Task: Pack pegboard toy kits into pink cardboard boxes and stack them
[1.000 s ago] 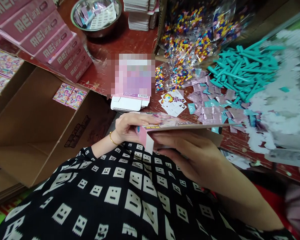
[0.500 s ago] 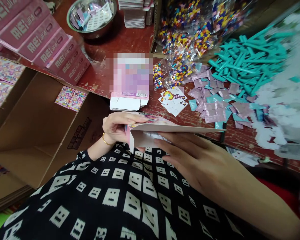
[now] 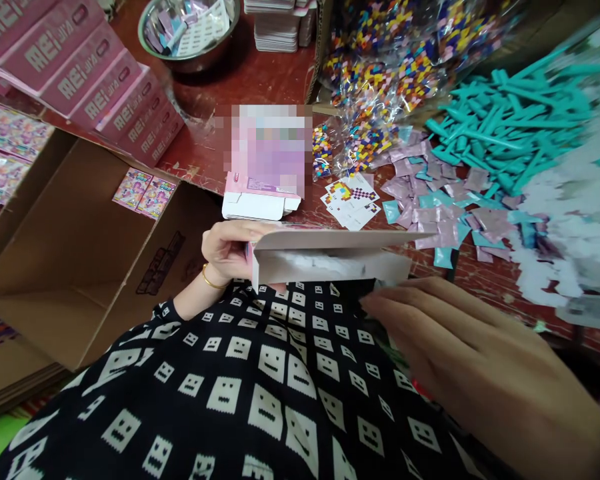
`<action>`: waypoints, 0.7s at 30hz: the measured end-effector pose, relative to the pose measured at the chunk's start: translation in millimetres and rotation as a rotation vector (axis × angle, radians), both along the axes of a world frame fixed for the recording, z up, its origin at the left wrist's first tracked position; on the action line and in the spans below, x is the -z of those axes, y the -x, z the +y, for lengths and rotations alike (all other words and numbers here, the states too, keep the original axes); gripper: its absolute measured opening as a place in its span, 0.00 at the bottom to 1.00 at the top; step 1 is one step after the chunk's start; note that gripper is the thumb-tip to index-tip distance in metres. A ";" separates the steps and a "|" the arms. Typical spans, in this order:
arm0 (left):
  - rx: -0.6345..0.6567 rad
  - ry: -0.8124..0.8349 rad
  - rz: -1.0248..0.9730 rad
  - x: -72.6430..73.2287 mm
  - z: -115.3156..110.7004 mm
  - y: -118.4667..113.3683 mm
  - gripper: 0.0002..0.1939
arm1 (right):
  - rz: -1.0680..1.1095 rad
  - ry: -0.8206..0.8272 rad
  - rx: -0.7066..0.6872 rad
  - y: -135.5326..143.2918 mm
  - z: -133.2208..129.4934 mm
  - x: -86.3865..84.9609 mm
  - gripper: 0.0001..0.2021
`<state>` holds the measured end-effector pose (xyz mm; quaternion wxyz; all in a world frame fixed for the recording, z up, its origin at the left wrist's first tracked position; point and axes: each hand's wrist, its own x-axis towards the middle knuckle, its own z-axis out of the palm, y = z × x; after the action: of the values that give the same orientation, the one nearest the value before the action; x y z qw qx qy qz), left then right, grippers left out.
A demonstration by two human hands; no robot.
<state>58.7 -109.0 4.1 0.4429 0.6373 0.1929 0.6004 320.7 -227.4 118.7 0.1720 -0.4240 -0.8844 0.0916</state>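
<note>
My left hand (image 3: 225, 250) is wrapped round the left end of a small thin cardboard box (image 3: 340, 239). The box has its open side facing me, with its flaps standing out. Something white lies inside it, too blurred to name. To the right of the box and below it, apart from it, is my right hand (image 3: 460, 353), its fingers stretched out and slightly bent, with nothing visible in them. Just beyond the held box lies a pink printed box (image 3: 275, 183) with white end flaps, partly blurred out.
Pattern cards (image 3: 350, 200), small pink and teal packets (image 3: 435, 223), teal plastic tools (image 3: 515, 133) and bags of colourful beads (image 3: 380, 87) cover the red table. A metal bowl (image 3: 190, 63) and stacked pink boxes (image 3: 95, 87) stand farther back. A cardboard carton (image 3: 50, 247) is at left.
My right hand has drawn out of the box's opening, back to the right and down. The box stays in my left hand, its open side now turned more towards me.
</note>
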 end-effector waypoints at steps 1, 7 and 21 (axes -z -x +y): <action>-0.005 -0.117 -0.033 -1.8 2.1 -0.9 0.35 | -0.019 -0.064 0.015 2.8 -0.3 2.6 0.16; 0.006 -0.406 0.079 -10.5 6.2 -7.3 0.33 | -0.083 -0.357 0.102 31.4 12.0 25.0 0.16; 0.173 -0.358 0.286 -26.8 -10.6 -8.7 0.21 | 0.021 -0.060 -0.030 60.8 10.3 35.2 0.14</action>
<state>67.5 -119.6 30.9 0.3410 0.7983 0.0890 0.4883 259.9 -217.1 83.5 0.1925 -0.4044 -0.8912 0.0719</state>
